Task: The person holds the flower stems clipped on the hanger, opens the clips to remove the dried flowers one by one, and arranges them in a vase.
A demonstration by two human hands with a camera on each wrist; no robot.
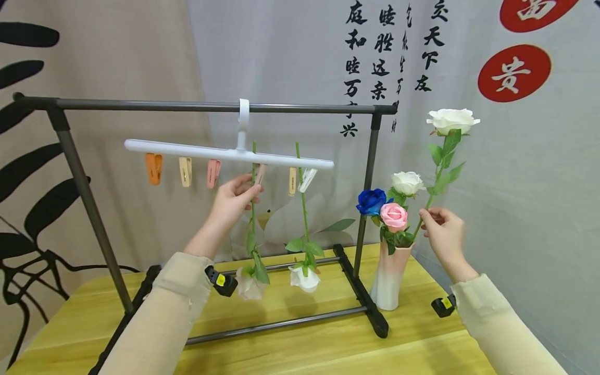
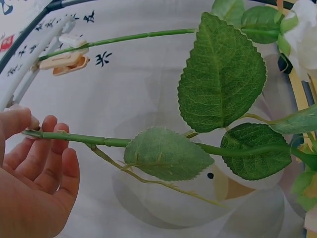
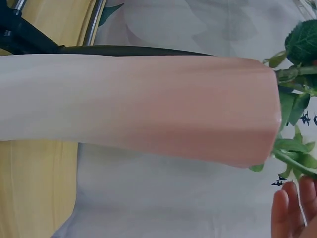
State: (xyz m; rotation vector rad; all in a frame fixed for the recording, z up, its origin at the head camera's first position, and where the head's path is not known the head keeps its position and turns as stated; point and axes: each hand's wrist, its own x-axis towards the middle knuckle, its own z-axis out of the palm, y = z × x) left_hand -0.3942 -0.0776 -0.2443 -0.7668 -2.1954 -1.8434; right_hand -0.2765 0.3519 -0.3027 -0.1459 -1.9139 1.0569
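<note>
My left hand (image 1: 236, 195) pinches a dusty-pink clothespin (image 1: 260, 174) on the white hanger (image 1: 206, 151). A rose stem (image 2: 79, 138) runs beside its fingers, and that white rose (image 1: 251, 285) hangs head down. Further right on the hanger, a second white rose (image 1: 304, 279) hangs inverted by a white clothespin (image 1: 307, 180). With thumb and fingers my right hand (image 1: 445, 234) holds the stem of a tall white rose (image 1: 452, 121), upright at the mouth of the pink-and-white vase (image 1: 388, 281). Where this stem ends inside the vase is hidden.
Blue (image 1: 372, 201), pink (image 1: 394, 216) and shorter white (image 1: 407, 183) roses stand in the vase. Orange (image 1: 153, 169), cream (image 1: 185, 172) and pink (image 1: 213, 174) clothespins hang at left. A dark metal rack (image 1: 164, 105) carries the hanger above the wooden table (image 1: 328, 344).
</note>
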